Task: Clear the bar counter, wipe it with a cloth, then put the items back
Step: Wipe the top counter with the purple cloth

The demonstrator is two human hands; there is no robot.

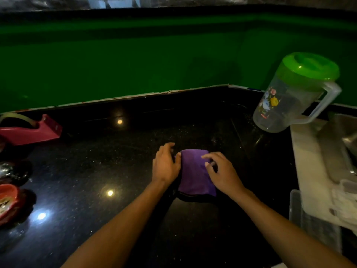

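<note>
A folded purple cloth (195, 171) lay flat on the black speckled tabletop (119, 163), a little right of centre and close to the person. Both bare forearms reached in from the bottom edge of the view. The left hand (165, 165) rested against the cloth's left edge, fingers loosely bent and spread, the thumb touching the fabric near its upper left corner; it pressed rather than gripped. The right hand (220, 171) lay on the cloth's right side with its fingers curled, fingertips touching the top surface near the upper right corner; whether it pinched a fold there could not be told.

A clear plastic jug (289, 97) with a green lid, a flower print and a side handle stood tilted in the view at the far right, its base at the corner of the tabletop beside a pale board or tray (309, 171). A metal sink (343, 144) showed further right. At the left edge sat a red tape dispenser (32, 130), and below it a dark shiny object (11, 171) too dim to name, then a red bowl-like container (7, 202). Ceiling lights reflected as bright spots on the polished stone. A green wall (135, 60) rose behind the tabletop.
</note>
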